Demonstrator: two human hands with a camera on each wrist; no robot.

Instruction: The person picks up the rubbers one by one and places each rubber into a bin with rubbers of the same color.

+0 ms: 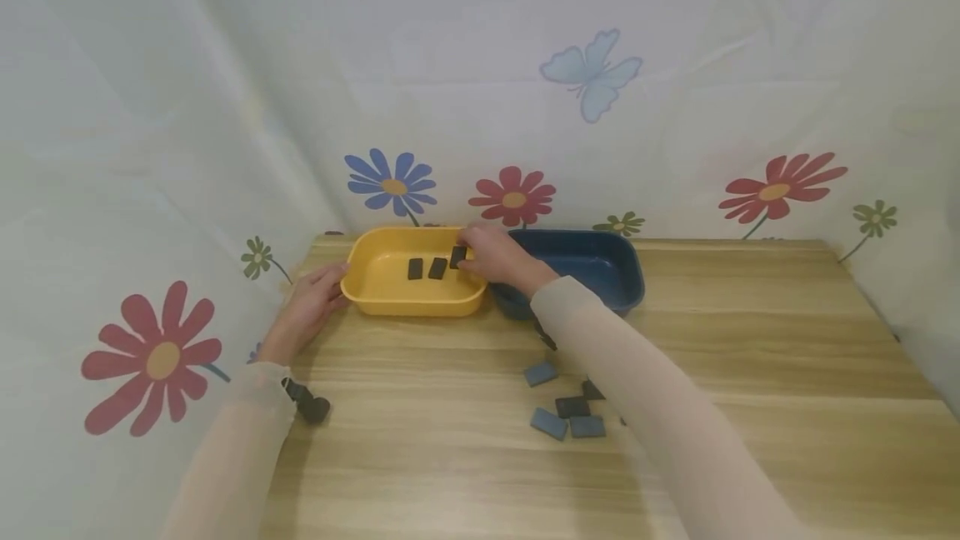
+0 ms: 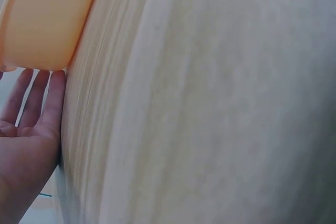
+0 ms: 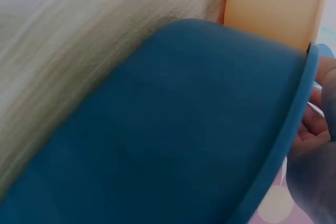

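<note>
At the back of the table, a yellow basin (image 1: pixel 412 307) holds two small black tiles (image 1: pixel 416 268) lying on its floor. My left hand (image 1: pixel 315 300) is at its left end; in the left wrist view, straight fingers (image 2: pixel 35 98) touch the basin's outer wall. Over the right end, my right hand (image 1: pixel 495 255) pinches another black tile (image 1: pixel 458 257) between fingers and thumb. A dark blue basin (image 1: pixel 633 282) stands against the yellow one, partly beneath my right wrist. In the right wrist view, the blue wall (image 3: pixel 173 119) hides most of that hand.
Blue-grey tiles (image 1: pixel 549 423) and black tiles (image 1: pixel 573 407) lie loose on the wooden table (image 1: pixel 420 440), some partly covered by my right forearm. A black strap-like object (image 1: pixel 311 407) is at my left wrist. Flower-printed sheeting (image 1: pixel 675 148) hangs behind and on the left.
</note>
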